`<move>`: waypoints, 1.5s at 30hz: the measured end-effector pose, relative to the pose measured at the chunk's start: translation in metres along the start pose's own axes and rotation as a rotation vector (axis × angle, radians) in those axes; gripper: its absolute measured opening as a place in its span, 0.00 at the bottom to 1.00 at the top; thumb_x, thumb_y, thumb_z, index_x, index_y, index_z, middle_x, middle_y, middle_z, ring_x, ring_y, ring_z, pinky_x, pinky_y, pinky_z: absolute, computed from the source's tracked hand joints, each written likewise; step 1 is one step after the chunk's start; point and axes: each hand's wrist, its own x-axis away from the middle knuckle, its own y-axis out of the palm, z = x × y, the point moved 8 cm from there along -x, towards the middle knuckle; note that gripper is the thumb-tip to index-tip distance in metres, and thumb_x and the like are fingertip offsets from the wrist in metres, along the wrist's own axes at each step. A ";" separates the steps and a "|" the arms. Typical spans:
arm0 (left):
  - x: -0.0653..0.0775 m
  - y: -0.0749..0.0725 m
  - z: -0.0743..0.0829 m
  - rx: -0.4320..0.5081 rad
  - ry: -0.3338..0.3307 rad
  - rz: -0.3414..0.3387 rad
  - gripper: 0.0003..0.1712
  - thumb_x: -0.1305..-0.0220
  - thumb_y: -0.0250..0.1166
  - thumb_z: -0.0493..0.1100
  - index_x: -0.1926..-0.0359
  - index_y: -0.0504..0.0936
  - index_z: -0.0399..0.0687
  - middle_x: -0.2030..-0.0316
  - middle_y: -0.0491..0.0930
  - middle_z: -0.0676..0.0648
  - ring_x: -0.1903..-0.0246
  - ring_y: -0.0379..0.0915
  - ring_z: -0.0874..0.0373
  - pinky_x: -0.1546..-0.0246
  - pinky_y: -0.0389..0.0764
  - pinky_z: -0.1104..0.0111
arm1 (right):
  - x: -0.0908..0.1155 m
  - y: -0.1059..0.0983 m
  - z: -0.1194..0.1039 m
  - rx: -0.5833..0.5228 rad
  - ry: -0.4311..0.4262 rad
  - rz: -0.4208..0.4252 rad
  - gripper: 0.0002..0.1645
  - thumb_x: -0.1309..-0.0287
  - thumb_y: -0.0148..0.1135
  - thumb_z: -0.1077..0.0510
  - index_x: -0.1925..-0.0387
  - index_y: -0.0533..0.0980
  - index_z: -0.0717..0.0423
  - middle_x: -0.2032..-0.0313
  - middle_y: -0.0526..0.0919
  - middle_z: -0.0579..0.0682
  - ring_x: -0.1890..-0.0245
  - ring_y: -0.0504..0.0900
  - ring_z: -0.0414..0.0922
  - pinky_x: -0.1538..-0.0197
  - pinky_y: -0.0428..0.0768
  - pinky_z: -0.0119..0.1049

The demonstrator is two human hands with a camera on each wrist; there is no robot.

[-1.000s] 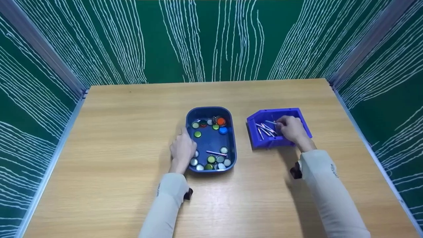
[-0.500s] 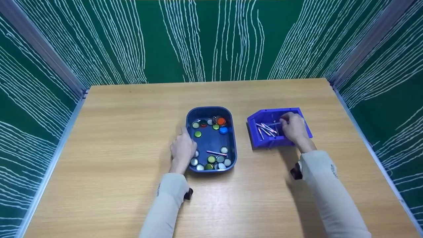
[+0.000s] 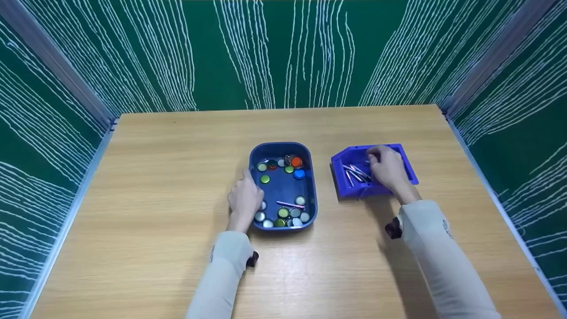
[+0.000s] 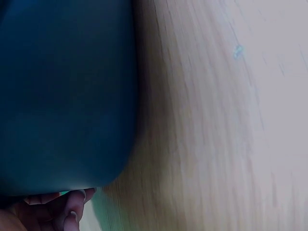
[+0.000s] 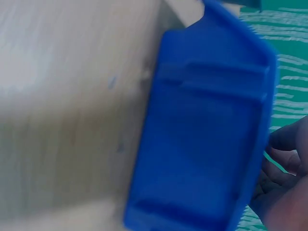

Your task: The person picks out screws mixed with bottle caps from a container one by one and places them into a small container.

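My left hand (image 3: 245, 199) grips the left wall of a dark blue oval tray (image 3: 283, 186); its curled fingers (image 4: 74, 209) show at the tray's outer wall in the left wrist view. Inside the tray lie several bottle caps, among them an orange one (image 3: 296, 162) and a blue one (image 3: 299, 173), and one thin purplish stick (image 3: 290, 205). Over the purple-blue bin (image 3: 363, 191) my right hand (image 3: 390, 168) pinches a thin stick, mostly hidden by the fingers. Several thin shiny sticks (image 3: 355, 173) lie in the bin. In the right wrist view the bin's side hides the fingertips.
Tray and bin stand side by side on a wooden table (image 3: 177, 177), with a strip of bare wood between them. Green panels with white streaky lines (image 3: 283, 53) close off the back and both sides.
My right hand has risen slightly and shifted up and left over the bin, pinching the thin stick. My left hand and the tray have stayed in place.
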 end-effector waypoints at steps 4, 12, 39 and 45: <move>0.000 0.000 0.000 -0.001 0.008 0.012 0.23 0.37 0.58 0.41 0.41 0.69 0.42 0.59 0.85 0.36 0.60 0.84 0.39 0.64 0.81 0.48 | -0.002 0.008 -0.022 -0.023 -0.040 -0.028 0.17 0.32 0.52 0.61 0.48 0.78 0.65 0.51 0.83 0.65 0.49 0.80 0.58 0.43 0.74 0.54; 0.000 0.000 0.001 0.012 0.016 0.019 0.24 0.37 0.59 0.41 0.41 0.69 0.42 0.60 0.85 0.36 0.61 0.84 0.39 0.64 0.81 0.48 | 0.004 0.035 -0.076 -0.051 -0.171 -0.096 0.15 0.33 0.54 0.61 0.51 0.79 0.66 0.53 0.84 0.63 0.50 0.82 0.57 0.44 0.76 0.52; 0.002 -0.003 0.003 -0.030 0.030 0.025 0.25 0.37 0.61 0.42 0.41 0.69 0.41 0.62 0.85 0.37 0.64 0.84 0.40 0.65 0.82 0.49 | 0.063 0.149 -0.155 0.491 -0.510 -0.422 0.11 0.37 0.61 0.54 0.62 0.79 0.59 0.61 0.86 0.58 0.58 0.82 0.57 0.51 0.73 0.51; 0.002 -0.002 0.002 -0.020 0.024 0.014 0.26 0.37 0.61 0.42 0.39 0.68 0.41 0.61 0.85 0.37 0.62 0.84 0.40 0.64 0.82 0.50 | 0.070 0.167 -0.145 0.644 -0.448 -0.552 0.20 0.36 0.61 0.48 0.54 0.78 0.60 0.55 0.85 0.58 0.53 0.81 0.56 0.45 0.70 0.50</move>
